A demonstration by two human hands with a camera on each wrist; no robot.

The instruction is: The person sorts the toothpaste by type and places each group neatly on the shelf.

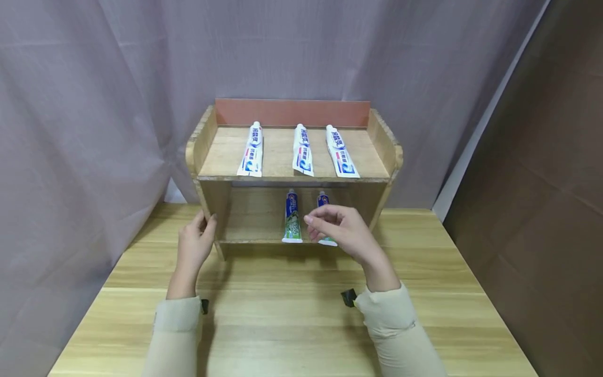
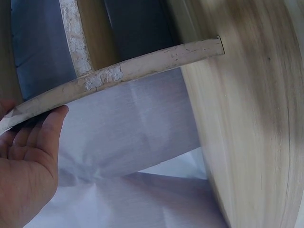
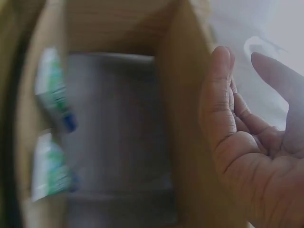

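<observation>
A two-tier wooden shelf (image 1: 278, 152) stands on the table. My left hand (image 1: 196, 238) grips the edge of its left side panel (image 2: 156, 58), thumb on one face and fingers on the other. My right hand (image 1: 343, 230) hovers before the lower tier, holding nothing; its thumb and fingers (image 3: 219, 95) are apart in the right wrist view. Behind it, partly hidden, lies a blue-and-green toothpaste tube (image 1: 323, 200). A matching toothpaste tube (image 1: 292, 217) lies to its left. On the upper tier lie three white-and-blue toothpaste tubes: left (image 1: 252, 149), middle (image 1: 303, 150) and right (image 1: 341, 152).
The wooden table (image 1: 278, 319) extends in front of the shelf. A grey curtain (image 1: 292, 47) hangs behind, and a brown curtain (image 1: 532, 183) borders the right side. A reddish strip (image 1: 292, 112) runs along the upper tier's back. Small black pieces show beside both sleeve cuffs.
</observation>
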